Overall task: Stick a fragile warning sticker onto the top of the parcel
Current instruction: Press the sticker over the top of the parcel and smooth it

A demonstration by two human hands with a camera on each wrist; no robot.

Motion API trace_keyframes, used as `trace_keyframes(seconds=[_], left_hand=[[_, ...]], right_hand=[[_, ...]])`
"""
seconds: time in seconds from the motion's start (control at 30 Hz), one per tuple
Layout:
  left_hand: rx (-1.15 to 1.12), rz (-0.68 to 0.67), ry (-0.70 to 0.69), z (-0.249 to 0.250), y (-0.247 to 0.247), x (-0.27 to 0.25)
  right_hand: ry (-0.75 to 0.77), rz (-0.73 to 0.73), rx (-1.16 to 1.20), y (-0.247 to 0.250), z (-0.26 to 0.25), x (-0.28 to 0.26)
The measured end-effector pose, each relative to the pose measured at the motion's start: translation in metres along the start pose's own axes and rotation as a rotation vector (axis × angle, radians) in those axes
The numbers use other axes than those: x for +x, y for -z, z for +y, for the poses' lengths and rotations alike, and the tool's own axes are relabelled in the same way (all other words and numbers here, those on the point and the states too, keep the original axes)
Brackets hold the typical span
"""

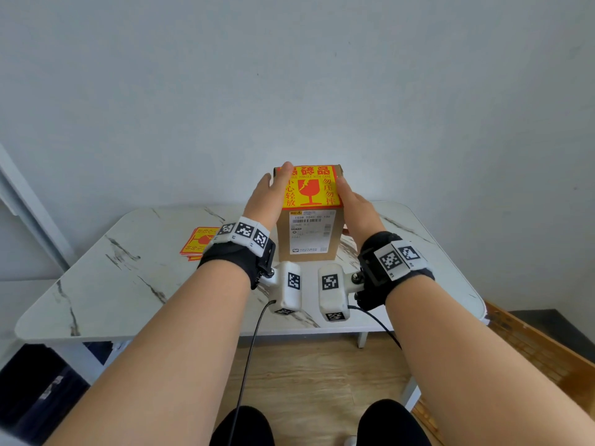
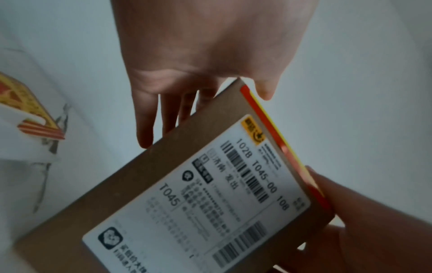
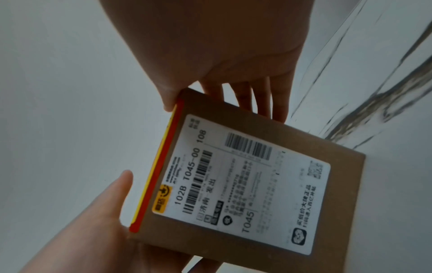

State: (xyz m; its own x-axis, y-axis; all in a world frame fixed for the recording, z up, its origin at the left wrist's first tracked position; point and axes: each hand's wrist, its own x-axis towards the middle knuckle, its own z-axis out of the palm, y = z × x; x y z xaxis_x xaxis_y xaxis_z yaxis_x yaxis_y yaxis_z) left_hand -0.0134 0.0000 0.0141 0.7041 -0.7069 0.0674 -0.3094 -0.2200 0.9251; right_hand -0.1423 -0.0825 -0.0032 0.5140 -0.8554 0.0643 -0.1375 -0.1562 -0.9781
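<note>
A brown cardboard parcel with a white shipping label stands upright on the marble table. A yellow and red fragile sticker lies flat over its top face. My left hand lies against the parcel's upper left side, fingers straight down the side and thumb on the sticker's edge. My right hand mirrors it on the right side: fingers straight along that side, thumb at the sticker's corner. The parcel's far side is hidden.
A stack of spare fragile stickers lies on the table left of the parcel. A wooden crate sits on the floor at the right. Dark bags are under the table's left end. A wall stands close behind the table.
</note>
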Motion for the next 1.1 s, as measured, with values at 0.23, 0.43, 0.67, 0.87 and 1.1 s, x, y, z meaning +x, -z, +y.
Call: trace_keyframes(seconds=[0.23, 0.43, 0.67, 0.87, 1.1], left_hand=[[-0.041, -0.121, 0.016, -0.01, 0.006, -0.018], [-0.016, -0.169, 0.026, -0.04, -0.004, -0.018], [-0.075, -0.189, 0.013, -0.035, -0.008, -0.001], [-0.032, -0.19, -0.024, -0.058, -0.022, 0.049], [-0.06, -0.19, 0.023, -0.061, -0.026, 0.076]], right_hand=[[0.041, -0.117, -0.077, 0.003, 0.01, 0.003], [-0.039, -0.14, -0.208, -0.006, 0.045, 0.013], [0.001, -0.102, -0.281, -0.013, 0.043, 0.034], [-0.008, -0.093, -0.32, -0.028, 0.048, 0.059], [0.004, -0.082, -0.331, -0.037, 0.052, 0.085]])
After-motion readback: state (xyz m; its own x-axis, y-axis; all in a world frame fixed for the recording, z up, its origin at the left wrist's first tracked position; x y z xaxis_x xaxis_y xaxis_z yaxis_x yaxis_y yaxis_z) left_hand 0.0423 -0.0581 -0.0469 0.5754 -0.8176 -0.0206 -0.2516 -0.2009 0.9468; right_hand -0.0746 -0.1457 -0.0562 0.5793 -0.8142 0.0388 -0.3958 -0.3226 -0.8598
